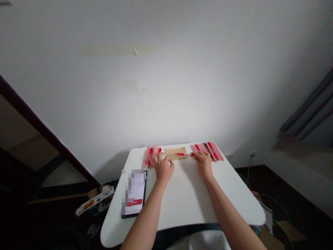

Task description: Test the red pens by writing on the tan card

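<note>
On a small white table [187, 198], my left hand [163, 167] rests with curled fingers next to a pile of several pink-and-red pens [151, 155] at the far left. My right hand [203, 162] pinches the end of one red pen [183, 154], which lies across a brown card [177, 153] between the hands. A second row of several pink and red pens [209, 150] lies at the far right, just beyond my right hand.
A phone [134, 193] lies at the table's left edge. Beyond the table is a white wall. On the dark floor sit a printed box [95, 200] at left and green cables [270, 201] and cardboard [283, 236] at right.
</note>
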Demonstrator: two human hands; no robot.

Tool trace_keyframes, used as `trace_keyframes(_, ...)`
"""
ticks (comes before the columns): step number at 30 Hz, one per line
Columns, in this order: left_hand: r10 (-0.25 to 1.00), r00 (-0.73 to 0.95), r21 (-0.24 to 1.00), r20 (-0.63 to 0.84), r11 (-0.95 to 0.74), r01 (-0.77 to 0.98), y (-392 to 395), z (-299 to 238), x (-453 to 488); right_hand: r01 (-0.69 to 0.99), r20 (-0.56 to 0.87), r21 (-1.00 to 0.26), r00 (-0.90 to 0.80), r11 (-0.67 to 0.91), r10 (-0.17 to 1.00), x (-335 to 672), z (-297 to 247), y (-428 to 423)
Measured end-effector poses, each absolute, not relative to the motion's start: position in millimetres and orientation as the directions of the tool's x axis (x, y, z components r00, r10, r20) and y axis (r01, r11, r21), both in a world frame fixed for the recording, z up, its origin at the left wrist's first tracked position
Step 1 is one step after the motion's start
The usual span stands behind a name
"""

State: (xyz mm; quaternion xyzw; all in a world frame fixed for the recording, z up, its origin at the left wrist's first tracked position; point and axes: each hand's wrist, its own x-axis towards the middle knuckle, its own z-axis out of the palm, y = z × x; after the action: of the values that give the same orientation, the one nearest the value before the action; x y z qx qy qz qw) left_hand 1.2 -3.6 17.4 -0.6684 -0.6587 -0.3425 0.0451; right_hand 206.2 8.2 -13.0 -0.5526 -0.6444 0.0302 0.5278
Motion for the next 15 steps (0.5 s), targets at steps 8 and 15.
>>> trace_keyframes(8,0.895,-0.083,0.326,0.439,-0.072,0.942,-6.4,19.6,2.2,0.682,0.643,-0.622,0.165,0.384,0.748,206.6,-14.8,9.1)
trace_keyframes(15,0.882,-0.073,0.309,0.465,-0.085,0.947,-4.5,14.8,-0.2,0.683,0.633,-0.622,0.149,0.384,0.760,207.0,-16.2,10.5)
